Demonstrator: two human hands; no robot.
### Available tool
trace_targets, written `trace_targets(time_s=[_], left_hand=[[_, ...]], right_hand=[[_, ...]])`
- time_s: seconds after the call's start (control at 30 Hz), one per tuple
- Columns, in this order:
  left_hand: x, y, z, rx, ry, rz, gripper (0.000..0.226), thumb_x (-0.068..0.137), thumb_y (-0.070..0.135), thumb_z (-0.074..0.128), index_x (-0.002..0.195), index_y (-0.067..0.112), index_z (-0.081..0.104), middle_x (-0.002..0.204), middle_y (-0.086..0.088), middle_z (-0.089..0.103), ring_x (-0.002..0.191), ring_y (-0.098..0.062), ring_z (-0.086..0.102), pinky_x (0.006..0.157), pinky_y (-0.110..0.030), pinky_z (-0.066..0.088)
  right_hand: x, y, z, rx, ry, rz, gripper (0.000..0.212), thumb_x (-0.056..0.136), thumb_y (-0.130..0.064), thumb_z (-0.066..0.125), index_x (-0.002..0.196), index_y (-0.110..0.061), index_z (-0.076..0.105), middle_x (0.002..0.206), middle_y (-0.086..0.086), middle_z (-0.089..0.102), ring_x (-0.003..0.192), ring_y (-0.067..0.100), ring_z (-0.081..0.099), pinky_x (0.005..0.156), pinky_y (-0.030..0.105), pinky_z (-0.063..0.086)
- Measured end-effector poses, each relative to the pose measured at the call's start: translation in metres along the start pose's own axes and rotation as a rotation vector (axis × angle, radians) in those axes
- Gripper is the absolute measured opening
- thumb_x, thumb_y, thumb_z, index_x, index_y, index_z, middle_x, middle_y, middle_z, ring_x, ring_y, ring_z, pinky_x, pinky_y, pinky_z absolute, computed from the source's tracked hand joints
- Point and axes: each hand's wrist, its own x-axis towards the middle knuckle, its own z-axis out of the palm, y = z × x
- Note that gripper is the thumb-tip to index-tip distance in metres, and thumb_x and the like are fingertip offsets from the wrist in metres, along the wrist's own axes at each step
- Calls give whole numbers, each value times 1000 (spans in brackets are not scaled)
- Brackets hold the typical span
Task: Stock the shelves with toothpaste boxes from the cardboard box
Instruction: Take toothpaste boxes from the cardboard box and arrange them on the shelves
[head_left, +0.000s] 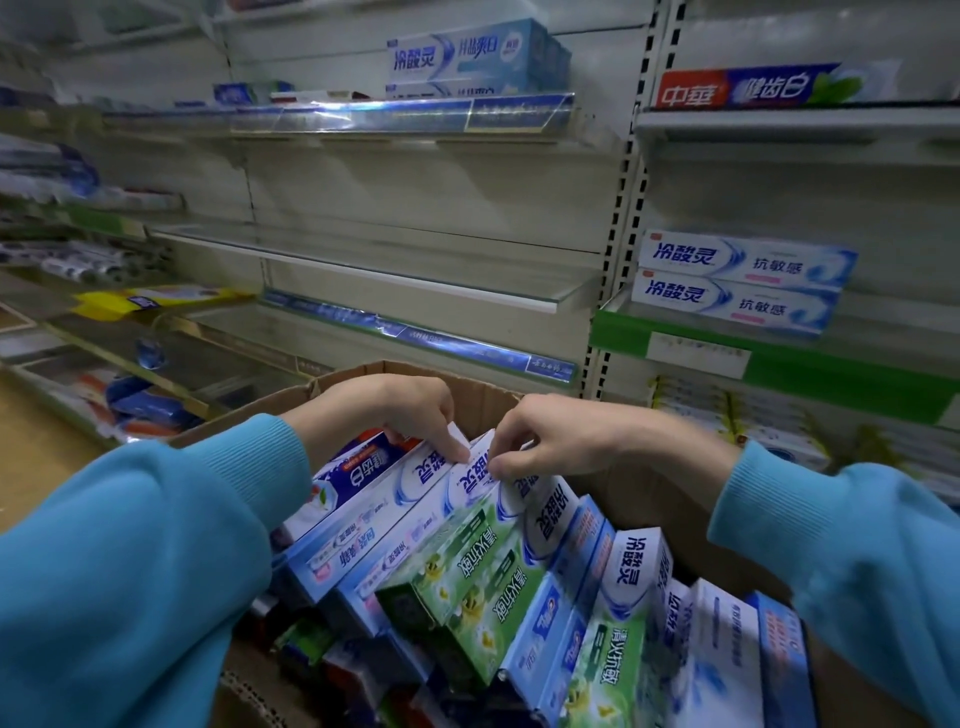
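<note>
Both hands reach down into an open brown cardboard box (644, 499) packed with long toothpaste cartons, blue sleeves covering both forearms. The left hand (410, 410) has its fingers curled, the fingertips (460, 451) pressed on the far end of a white-and-blue toothpaste carton (415, 480) lying at the top of the pile. The right hand (545, 441) sits just beside it, fingers bent and bunched together, pinching the end of a neighbouring white-and-blue carton (475, 480) — the two hands nearly touch over the far end of the pile. How far either thumb wraps round its carton cannot be told.

Nearer the camera in the same box lie green cartons with yellow flowers (467, 587), more pale blue ones and a dark blue-and-white carton (358, 473) by the left wrist, stacked loosely at angles.

Behind the box stands a cream metal shelving unit. Its middle glass shelf (415, 265) is straight ahead; the shelf above carries a stack of light blue cartons (467, 57). On the right bay, two white-and-blue cartons (737, 283) sit stacked on a green-edged shelf (675, 338) — a red-and-blue carton (748, 85) rests on the one above.
</note>
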Motion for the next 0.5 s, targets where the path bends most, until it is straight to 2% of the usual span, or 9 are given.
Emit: trace_targets(time_s=[0.13,0.27,0.33,0.43,0.5], left_hand=[[-2,0,-2,-40,-38,14,27,93,38,70,112,21,63,101,1,72,89,-17,71,74,-31,62],[-9,6,-5,47,-93,25,24,100,31,59,125,34,59,113,-3,68,96,-20,70,71,-36,64],[-12,8,-7,80,-101,24,26,103,29,54,128,36,57,112,-5,68,94,-21,70,72,-40,65],[-16,10,-10,112,-112,17,25,103,30,51,128,34,55,100,-2,67,87,-18,69,70,-37,65],[-17,12,-9,111,-116,8,26,103,30,51,128,33,54,101,-3,66,88,-19,68,69,-38,65]], right_hand=[[-2,-2,-1,0,1,1,28,94,-42,60,108,-23,75,106,-11,73,96,8,66,90,38,54],[-3,-2,0,-8,8,11,29,94,-42,60,110,-23,74,109,-10,72,98,9,66,91,38,53],[-4,-2,1,-12,10,18,29,94,-43,59,111,-23,74,111,-9,72,100,9,65,92,38,53],[-5,-3,1,-4,11,15,28,95,-40,59,111,-22,74,112,-9,71,100,9,65,93,38,53],[-5,-4,0,-3,12,13,28,95,-39,59,110,-21,74,111,-8,71,100,10,65,94,38,53]])
